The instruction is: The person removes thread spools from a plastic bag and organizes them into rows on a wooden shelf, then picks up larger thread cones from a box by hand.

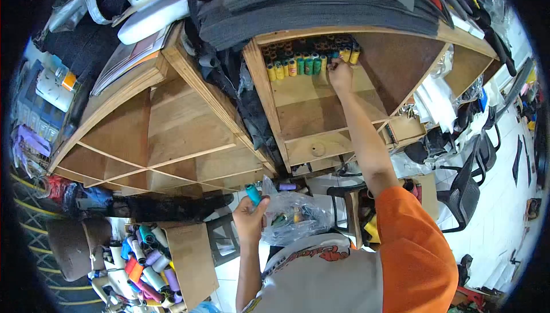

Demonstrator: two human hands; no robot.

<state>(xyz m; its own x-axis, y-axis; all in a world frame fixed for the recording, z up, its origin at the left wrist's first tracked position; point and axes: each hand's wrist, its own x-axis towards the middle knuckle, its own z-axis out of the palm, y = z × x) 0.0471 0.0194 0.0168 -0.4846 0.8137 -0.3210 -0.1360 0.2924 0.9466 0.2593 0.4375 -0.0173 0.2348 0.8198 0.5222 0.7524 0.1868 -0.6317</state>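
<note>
My left hand point(250, 218) is closed around a teal thread spool point(252, 193), held up in front of the shelves. Far forward, my right hand point(341, 76) reaches into an upper cubby of the wooden shelf point(321, 92). Its fingers are pinched at the front row of spools, with a bit of teal thread spool point(334, 58) showing at the fingertips, mostly hidden by the hand. Yellow spools point(279, 71) and green spools point(309, 66) stand upright in that row, with more spools behind them. A clear plastic bag point(295, 221) with small items inside lies near my left hand.
On the left stands another wooden shelf unit point(189, 112). A cardboard box point(192, 261) at lower left holds many coloured thread cones point(152, 278). Dark fabric point(321, 9) is stacked on top of the shelf. Black chairs point(461, 195) stand on the right.
</note>
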